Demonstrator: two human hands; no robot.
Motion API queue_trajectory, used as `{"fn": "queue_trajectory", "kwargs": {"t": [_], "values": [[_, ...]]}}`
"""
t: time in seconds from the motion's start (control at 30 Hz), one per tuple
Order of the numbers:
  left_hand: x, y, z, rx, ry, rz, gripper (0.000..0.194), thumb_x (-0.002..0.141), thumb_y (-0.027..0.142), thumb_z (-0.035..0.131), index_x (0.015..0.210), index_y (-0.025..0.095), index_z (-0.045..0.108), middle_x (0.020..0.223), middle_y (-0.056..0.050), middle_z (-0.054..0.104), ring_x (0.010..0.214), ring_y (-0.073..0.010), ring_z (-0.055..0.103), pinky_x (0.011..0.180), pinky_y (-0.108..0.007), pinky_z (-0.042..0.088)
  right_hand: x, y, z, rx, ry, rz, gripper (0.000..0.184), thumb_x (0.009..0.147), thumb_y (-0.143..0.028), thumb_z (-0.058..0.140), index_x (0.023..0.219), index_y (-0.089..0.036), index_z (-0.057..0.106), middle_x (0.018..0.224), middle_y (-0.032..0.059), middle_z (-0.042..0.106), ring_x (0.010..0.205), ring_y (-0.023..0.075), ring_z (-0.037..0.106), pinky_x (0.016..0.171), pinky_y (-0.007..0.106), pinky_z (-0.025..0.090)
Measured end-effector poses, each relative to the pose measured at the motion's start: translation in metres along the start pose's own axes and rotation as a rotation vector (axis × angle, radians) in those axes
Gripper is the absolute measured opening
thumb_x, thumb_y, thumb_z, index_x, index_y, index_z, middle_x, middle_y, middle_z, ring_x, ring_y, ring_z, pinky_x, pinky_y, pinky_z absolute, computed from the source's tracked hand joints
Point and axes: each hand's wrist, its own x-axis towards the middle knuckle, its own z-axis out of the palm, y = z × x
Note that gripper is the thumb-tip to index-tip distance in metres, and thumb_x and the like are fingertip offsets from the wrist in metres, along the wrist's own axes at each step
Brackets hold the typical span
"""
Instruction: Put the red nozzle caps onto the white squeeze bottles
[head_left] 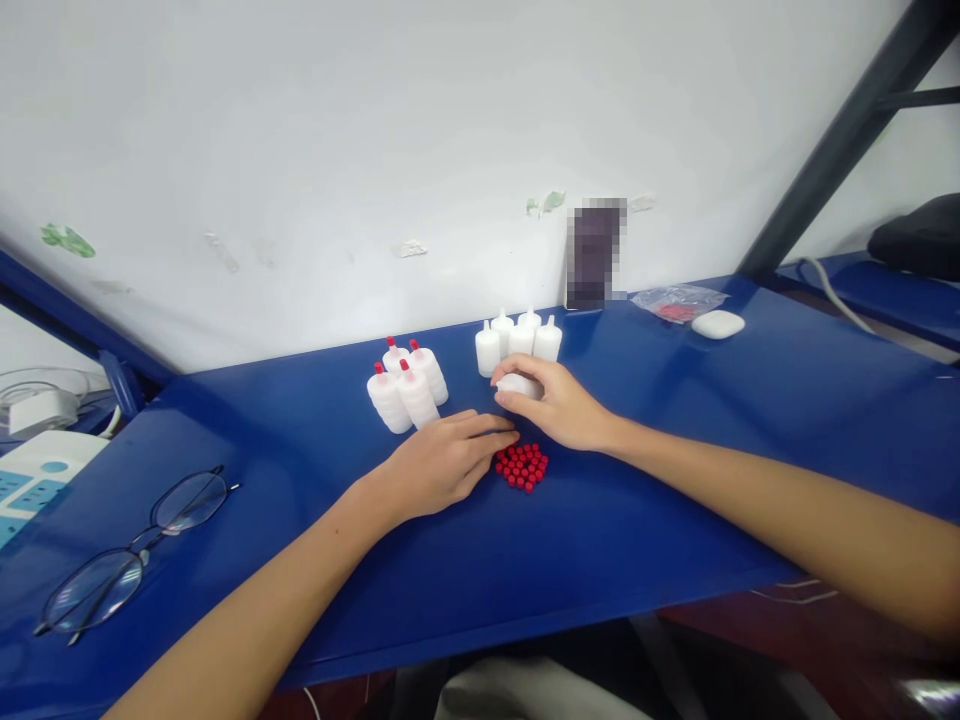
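Observation:
My right hand (551, 400) is closed around a small white squeeze bottle (519, 384), tilted with its tip toward the left. Beside it my left hand (457, 455) reaches over the blue table, fingers stretched out at the upper left edge of a pile of small red caps (523, 467). Whether its fingertips touch a cap is hard to see. Several white bottles with red caps (406, 385) stand together just behind my left hand. Behind my right hand several uncapped white bottles (517, 338) stand upright in a group.
A phone-like dark object (595, 255), blurred out, leans on the white wall. To its right lie a clear plastic bag (679, 303) with red pieces and a white rounded case (718, 324). Eyeglasses (142, 545) and a power strip (45, 475) are at the left.

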Motion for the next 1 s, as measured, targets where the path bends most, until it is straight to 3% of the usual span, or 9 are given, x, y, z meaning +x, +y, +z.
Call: {"fn": "queue_trajectory", "kwargs": {"t": [0.17, 0.47, 0.77, 1.0], "values": [[-0.002, -0.002, -0.005, 0.138, -0.012, 0.063, 0.033, 0.099, 0.013, 0.040, 0.127, 0.012, 0.058, 0.125, -0.011, 0.063, 0.099, -0.0221, 0.062, 0.088, -0.040, 0.057, 0.001, 0.000, 0.000, -0.001, 0.001, 0.003, 0.012, 0.086, -0.025, 0.059, 0.096, -0.020, 0.061, 0.098, 0.0016, 0.066, 0.094, 0.0194, 0.061, 0.088, 0.033, 0.044], [-0.004, -0.005, -0.011, 0.098, 0.010, 0.069, 0.028, 0.101, 0.017, 0.043, 0.119, 0.011, 0.064, 0.113, -0.011, 0.068, 0.100, -0.0215, 0.064, 0.088, -0.037, 0.057, 0.000, 0.000, 0.000, -0.020, 0.006, -0.010, 0.012, 0.086, -0.026, 0.059, 0.096, -0.020, 0.062, 0.099, 0.0014, 0.067, 0.093, 0.0194, 0.061, 0.087, 0.033, 0.045], [-0.006, -0.002, -0.016, -0.013, 0.007, 0.005, 0.024, 0.100, 0.019, 0.048, 0.114, 0.013, 0.066, 0.103, -0.010, 0.069, 0.094, -0.0194, 0.065, 0.086, -0.033, 0.056, -0.003, -0.004, -0.004, -0.222, -0.037, -0.045, 0.014, 0.087, -0.025, 0.056, 0.099, -0.021, 0.062, 0.100, 0.0022, 0.070, 0.084, 0.0189, 0.062, 0.077, 0.032, 0.045], [-0.009, -0.001, -0.024, -0.053, -0.082, -0.105, 0.020, 0.098, 0.022, 0.052, 0.110, 0.015, 0.067, 0.098, -0.007, 0.067, 0.089, -0.0190, 0.064, 0.083, -0.032, 0.053, -0.004, -0.001, -0.005, -0.264, -0.082, -0.080, 0.017, 0.091, -0.029, 0.054, 0.102, -0.021, 0.064, 0.100, 0.0032, 0.070, 0.087, 0.0198, 0.063, 0.078, 0.033, 0.045]]}}
